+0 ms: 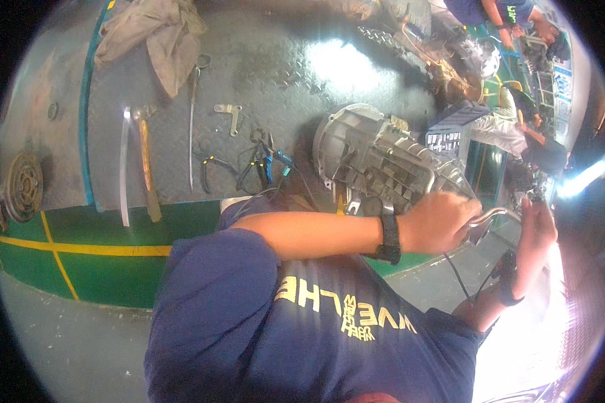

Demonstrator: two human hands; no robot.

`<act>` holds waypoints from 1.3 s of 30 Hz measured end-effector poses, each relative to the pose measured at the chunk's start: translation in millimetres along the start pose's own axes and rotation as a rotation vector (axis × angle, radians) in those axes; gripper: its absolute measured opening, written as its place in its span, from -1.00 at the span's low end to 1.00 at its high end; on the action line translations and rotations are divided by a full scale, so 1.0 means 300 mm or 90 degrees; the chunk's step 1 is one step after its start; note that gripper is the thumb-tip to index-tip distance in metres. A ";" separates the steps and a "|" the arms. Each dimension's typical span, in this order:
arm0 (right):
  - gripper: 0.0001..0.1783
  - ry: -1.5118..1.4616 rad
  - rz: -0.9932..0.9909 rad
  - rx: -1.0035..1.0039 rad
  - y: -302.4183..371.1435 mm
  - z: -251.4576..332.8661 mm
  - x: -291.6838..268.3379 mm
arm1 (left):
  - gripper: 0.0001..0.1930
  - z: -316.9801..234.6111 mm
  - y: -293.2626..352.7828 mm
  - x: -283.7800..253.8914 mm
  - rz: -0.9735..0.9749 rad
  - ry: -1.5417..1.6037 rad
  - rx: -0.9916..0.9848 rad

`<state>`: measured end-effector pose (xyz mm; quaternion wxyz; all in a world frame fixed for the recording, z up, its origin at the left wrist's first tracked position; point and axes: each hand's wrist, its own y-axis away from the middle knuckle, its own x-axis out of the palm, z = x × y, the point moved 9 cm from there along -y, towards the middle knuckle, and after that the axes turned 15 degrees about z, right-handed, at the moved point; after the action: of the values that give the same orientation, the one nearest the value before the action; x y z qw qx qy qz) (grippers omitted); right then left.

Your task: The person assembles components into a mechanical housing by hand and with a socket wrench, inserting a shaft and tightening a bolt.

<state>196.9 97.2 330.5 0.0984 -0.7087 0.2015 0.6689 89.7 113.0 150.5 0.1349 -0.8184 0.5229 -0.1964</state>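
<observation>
My left hand (438,221), with a black watch on its wrist, is closed around one end of a bent silver metal rod (494,213). My right hand (539,228) is raised at the rod's other end, its fingers together on it; the exact grip is partly hidden. What the rod's far end joins, if anything, cannot be made out. Just beyond my left hand, a grey metal gearbox (383,158) lies on its side on the dark metal bench top (269,87), its round bell housing toward the left.
Left of the gearbox lie several pliers (265,161), a small metal bracket (230,117), a long thin bar (193,127), a hammer (145,158) and a flat metal strip (124,168). A crumpled cloth (154,40) and a round disc (24,187) lie farther off. Other people (501,127) work at right.
</observation>
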 end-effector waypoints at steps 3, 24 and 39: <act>-0.74 -0.041 0.028 -0.024 0.113 0.053 0.024 | -0.80 -0.017 -0.055 -0.159 -0.131 -0.164 0.092; -0.88 -0.073 0.154 -0.171 0.175 0.272 0.022 | -0.82 -0.065 -0.188 -0.100 -0.266 -0.293 0.197; -0.88 -0.014 0.165 -0.272 0.171 0.352 0.049 | -0.85 -0.017 -0.109 -0.158 -0.197 -0.247 0.147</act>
<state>79.7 92.0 313.7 -0.1381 -0.6744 0.1439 0.7109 95.9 169.7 160.4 0.2935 -0.8902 0.3299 -0.1123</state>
